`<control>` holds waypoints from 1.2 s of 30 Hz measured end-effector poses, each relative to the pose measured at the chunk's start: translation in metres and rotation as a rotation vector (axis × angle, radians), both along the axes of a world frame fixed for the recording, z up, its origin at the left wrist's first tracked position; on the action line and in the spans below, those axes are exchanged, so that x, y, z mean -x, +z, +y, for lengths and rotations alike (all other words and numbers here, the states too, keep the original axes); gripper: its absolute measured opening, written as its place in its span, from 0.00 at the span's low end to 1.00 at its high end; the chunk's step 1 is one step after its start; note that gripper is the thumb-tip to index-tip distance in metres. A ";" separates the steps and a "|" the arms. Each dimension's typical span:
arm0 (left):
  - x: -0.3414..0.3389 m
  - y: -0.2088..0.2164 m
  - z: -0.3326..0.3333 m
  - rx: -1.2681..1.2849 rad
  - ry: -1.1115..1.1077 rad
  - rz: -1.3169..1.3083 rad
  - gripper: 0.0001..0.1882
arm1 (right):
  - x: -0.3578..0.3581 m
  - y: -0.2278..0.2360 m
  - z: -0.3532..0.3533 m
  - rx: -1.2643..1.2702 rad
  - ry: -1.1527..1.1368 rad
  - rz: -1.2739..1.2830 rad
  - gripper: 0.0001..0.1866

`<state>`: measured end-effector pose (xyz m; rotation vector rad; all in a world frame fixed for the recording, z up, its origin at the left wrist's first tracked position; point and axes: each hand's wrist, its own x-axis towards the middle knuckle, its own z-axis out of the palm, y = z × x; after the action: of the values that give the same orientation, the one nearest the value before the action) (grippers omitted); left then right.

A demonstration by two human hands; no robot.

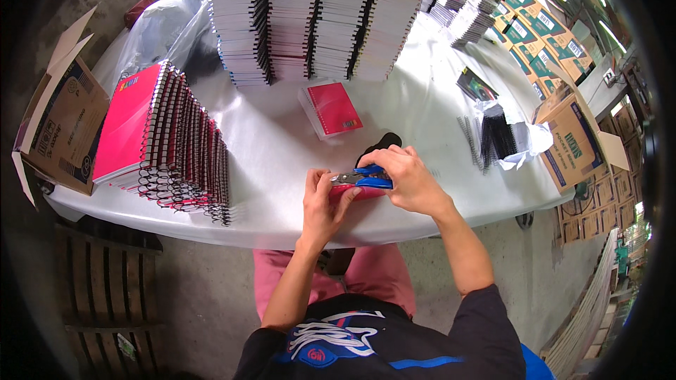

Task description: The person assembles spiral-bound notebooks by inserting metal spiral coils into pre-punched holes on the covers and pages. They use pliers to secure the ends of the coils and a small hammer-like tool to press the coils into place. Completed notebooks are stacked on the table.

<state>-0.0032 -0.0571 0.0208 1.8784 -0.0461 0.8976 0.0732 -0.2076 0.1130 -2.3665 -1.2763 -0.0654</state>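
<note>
Near the table's front edge, my left hand (324, 204) grips a small red notebook (362, 194), fingers and thumb closed on its left end. My right hand (410, 179) is wrapped round the blue handles of a pair of pliers (373, 183). The metal jaws lie over the notebook's edge, right by my left fingers. Just beyond my hands rests a black object (382, 143), partly covered, its kind unclear. Farther off lies a small pile of loose red notebook covers and pages (334, 108). My hands hide most of the held notebook.
At left, spiral-bound red notebooks (130, 123) are stacked beside an open carton (67, 123). Tall stacks of notebooks (303, 24) with blue, red, green and yellow covers stand at the back. Black binding spirals (498, 134) lie at right, near another carton (572, 144).
</note>
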 end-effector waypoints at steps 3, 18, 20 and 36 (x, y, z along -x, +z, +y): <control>0.000 -0.002 0.000 0.002 0.025 0.007 0.18 | 0.002 -0.003 0.001 -0.043 -0.043 0.034 0.22; -0.002 0.005 -0.006 0.031 -0.014 0.026 0.13 | 0.011 -0.004 -0.004 -0.090 -0.113 0.041 0.17; -0.003 0.009 -0.009 0.066 -0.077 0.037 0.12 | 0.016 -0.004 -0.007 -0.167 -0.153 0.050 0.18; -0.003 0.001 -0.012 -0.260 0.172 -0.064 0.10 | 0.082 0.002 -0.020 -0.006 -0.557 -0.233 0.24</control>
<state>0.0000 -0.0694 0.0215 2.1176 -0.0426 1.1126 -0.0088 -0.2273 0.1153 -2.6968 -0.6642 -0.5261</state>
